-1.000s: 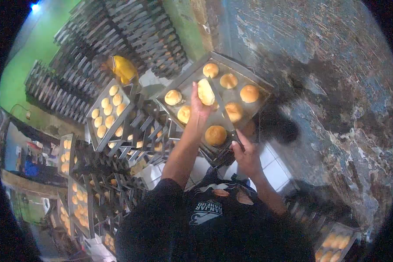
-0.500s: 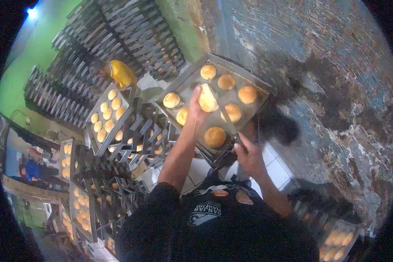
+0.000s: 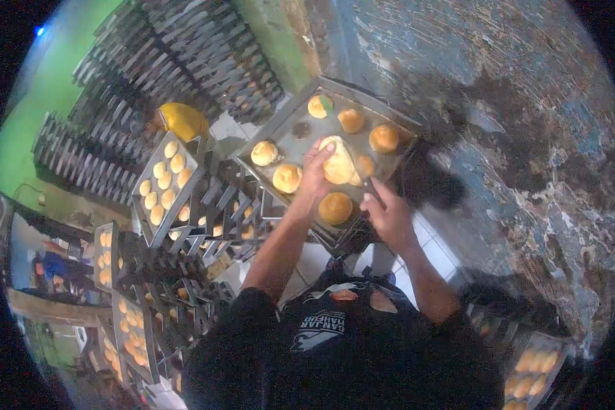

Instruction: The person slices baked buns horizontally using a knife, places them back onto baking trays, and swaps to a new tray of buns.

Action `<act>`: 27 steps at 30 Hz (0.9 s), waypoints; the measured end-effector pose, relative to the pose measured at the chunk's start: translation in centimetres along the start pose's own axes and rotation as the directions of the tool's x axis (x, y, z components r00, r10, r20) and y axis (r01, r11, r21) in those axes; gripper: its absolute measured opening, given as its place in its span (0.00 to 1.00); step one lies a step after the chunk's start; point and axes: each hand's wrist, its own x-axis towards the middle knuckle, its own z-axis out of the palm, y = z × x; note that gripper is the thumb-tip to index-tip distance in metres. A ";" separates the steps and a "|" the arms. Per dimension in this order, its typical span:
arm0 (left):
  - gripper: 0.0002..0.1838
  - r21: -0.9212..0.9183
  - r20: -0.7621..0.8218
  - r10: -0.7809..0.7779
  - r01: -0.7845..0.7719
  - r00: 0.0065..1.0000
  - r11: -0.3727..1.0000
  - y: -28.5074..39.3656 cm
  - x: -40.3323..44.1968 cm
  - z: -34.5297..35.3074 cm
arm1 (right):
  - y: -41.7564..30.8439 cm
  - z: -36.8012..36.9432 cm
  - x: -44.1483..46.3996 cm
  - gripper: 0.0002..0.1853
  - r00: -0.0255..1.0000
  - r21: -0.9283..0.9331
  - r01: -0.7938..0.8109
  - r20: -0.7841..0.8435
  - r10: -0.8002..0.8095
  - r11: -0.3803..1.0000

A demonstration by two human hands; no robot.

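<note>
My left hand [image 3: 313,174] grips a golden bun [image 3: 340,162] above the baking tray [image 3: 388,167], with a pale, split-looking side facing up. In my right hand [image 3: 391,217] is the handle of a knife [image 3: 370,184], its blade against the bun and partly hidden by it. How deep the blade sits cannot be made out. Several round buns lie on the tray around my hands, among them a browned bun [image 3: 335,208] nearest me and another bun [image 3: 384,138] at the right corner.
Left of me stand stacked trays, topped by a tray of buns [image 3: 164,183]. A person in a yellow shirt [image 3: 184,121] is behind them, near tall stacks of trays [image 3: 178,51]. A stained wall [image 3: 499,123] rises on the right. Another bun tray [image 3: 533,369] sits lower right.
My left hand has shifted the bun slightly right and toward me. The knife blade, earlier seen beside the bun above the tray, is now against it. The person in yellow has bent lower.
</note>
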 end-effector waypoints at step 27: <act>0.19 0.111 0.070 -0.072 0.064 0.995 0.992 2.8 -1.3 -1.0 | 1.1 -1.7 -5.1 0.26 0.978 0.056 -0.157 0.147 0.147 0.986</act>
